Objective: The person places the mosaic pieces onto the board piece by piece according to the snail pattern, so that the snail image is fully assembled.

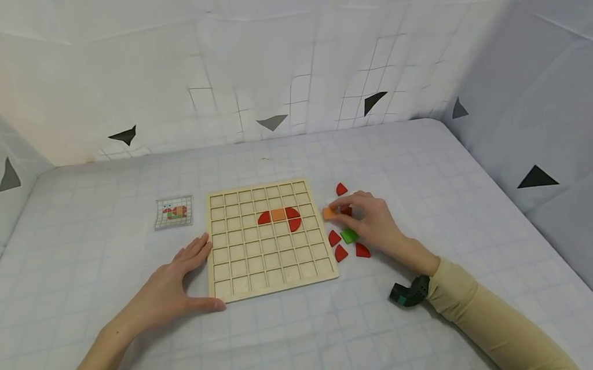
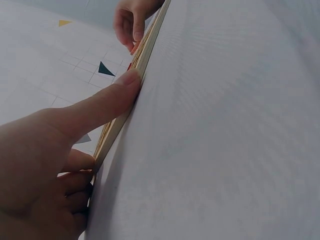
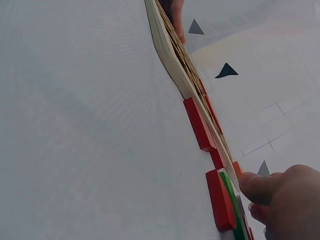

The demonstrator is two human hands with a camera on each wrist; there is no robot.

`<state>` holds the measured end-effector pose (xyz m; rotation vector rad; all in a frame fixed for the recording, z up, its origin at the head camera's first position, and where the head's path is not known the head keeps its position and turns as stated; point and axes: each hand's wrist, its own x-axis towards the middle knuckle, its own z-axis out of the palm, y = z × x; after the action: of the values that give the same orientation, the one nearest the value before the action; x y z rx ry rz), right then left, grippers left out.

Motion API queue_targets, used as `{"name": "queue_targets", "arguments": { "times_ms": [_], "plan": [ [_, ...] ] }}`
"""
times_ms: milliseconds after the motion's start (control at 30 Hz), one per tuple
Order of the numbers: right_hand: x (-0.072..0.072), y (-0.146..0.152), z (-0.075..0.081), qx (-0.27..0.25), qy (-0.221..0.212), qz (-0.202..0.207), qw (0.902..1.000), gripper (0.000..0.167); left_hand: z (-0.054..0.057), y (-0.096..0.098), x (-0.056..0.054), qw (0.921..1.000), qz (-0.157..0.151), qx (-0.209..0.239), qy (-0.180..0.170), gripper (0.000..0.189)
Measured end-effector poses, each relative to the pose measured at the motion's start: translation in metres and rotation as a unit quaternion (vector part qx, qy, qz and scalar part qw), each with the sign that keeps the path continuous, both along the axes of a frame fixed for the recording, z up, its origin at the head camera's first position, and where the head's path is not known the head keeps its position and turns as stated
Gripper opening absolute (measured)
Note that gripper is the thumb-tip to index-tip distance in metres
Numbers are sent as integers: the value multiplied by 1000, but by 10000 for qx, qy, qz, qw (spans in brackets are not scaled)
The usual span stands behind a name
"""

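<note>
- Tan sleeve [image 1: 490, 315] on the right forearm, black device [image 1: 409, 292] at its cuff; second tan sleeve and black device at the lower left.
- Left hand [image 1: 163, 288]: fingers and thumb spread wide, thumb at the board's near left corner, fingertips touching its left edge.
- Pale gridded board [image 1: 238, 268] lies flat on the white table cover [image 1: 309, 341], between both hands. One row carries a red quarter-round [image 1: 264, 218], an orange square [image 1: 278, 214] and a second red quarter-round; a third sits directly below that second one, their curved sides facing right.
- Loose red pieces [image 1: 341, 253] and green [image 1: 349, 236] lie just right of the board, near and partly under the right hand; green count unclear.
- Right hand [image 1: 372, 219]: thumb and forefinger pinch an orange piece [image 1: 328, 213] just beside the board's right edge.
- Small picture card [image 1: 173, 212], left of the board's far half, well apart from the right hand; printed gridded figure, red, orange, green.
- Behind: white cloth wall [image 1: 244, 55] with black, grey and yellow triangles.
</note>
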<state>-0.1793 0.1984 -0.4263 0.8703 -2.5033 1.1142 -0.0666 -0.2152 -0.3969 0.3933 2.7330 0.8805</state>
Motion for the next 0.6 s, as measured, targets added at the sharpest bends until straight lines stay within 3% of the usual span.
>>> {"name": "queue_targets", "arguments": {
  "times_ms": [167, 267, 400, 600],
  "plan": [
    [2, 0, 6, -2, -22, -231, 9997, 30, 1, 0, 0, 10000, -8, -22, -2, 121],
    [5, -4, 11, -81, -268, -259, 9993, 29, 1, 0, 0, 10000, -11, -36, 6, 120],
    [9, -17, 18, -153, -454, -15, 9988, 27, 2, -1, 0, 10000, 5, -47, 16, 121],
    [14, -42, 17, -324, -389, 225, 9985, 26, 2, 0, 1, 10000, 14, -1, -9, 121]
  ]
}}
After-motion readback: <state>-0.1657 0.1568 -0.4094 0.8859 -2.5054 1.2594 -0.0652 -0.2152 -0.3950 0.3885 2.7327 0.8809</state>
